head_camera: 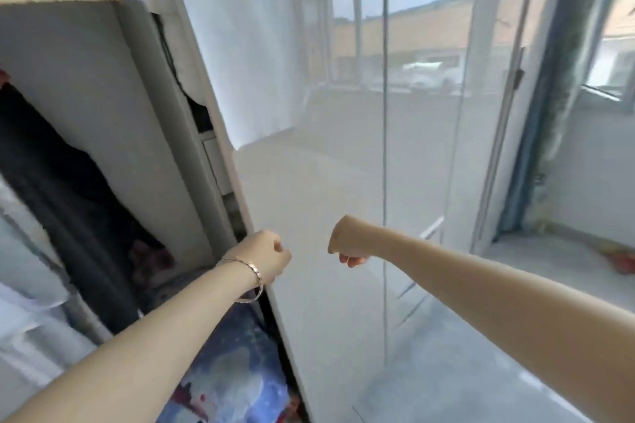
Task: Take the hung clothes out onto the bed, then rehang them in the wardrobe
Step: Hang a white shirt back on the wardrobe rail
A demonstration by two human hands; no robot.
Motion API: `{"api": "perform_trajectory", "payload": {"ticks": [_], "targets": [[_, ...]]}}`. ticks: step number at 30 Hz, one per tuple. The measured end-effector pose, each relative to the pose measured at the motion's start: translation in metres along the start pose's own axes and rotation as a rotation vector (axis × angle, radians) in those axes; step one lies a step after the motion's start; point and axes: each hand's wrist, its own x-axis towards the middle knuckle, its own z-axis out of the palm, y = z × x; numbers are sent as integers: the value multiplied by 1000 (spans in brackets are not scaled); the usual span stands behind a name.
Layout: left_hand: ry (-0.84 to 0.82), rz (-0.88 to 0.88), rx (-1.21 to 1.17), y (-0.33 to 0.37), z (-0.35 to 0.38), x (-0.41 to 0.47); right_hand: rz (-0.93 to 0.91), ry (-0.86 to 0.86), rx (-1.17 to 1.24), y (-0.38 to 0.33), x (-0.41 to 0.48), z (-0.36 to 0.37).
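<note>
The wardrobe stands open on the left, with dark hung clothes (51, 161) inside against its grey inner wall. Its white glossy door (309, 199) runs down the middle of the view. My left hand (266, 257), with a bracelet on the wrist, is closed around the door's left edge at about waist height. My right hand (348, 244) is a closed fist against the door's front face, a short way right of the left hand. I see nothing in it. The bed is out of view.
Blue patterned fabric (233, 374) and something pink (149, 259) lie low in the wardrobe. White fabric (31, 302) hangs at far left. A large window (498, 79) with a pale frame fills the right. A red item (623, 263) lies on the floor by it.
</note>
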Motion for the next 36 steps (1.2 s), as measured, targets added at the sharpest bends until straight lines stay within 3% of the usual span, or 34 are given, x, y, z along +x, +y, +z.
{"api": "perform_trajectory", "payload": {"ticks": [5, 11, 18, 26, 31, 36], "targets": [[-208, 367, 180, 133, 135, -47, 260, 168, 129, 194, -113, 22], [-466, 763, 271, 289, 300, -164, 692, 329, 432, 403, -301, 99], [-725, 981, 258, 426, 479, -365, 1201, 574, 727, 589, -553, 239], [-887, 1183, 374, 511, 674, -540, 1694, 631, 891, 747, -732, 396], [-894, 1289, 479, 532, 782, -603, 1811, 624, 1001, 840, -774, 471], [-893, 1334, 503, 540, 870, -637, 1887, 682, 966, 930, -790, 523]]}}
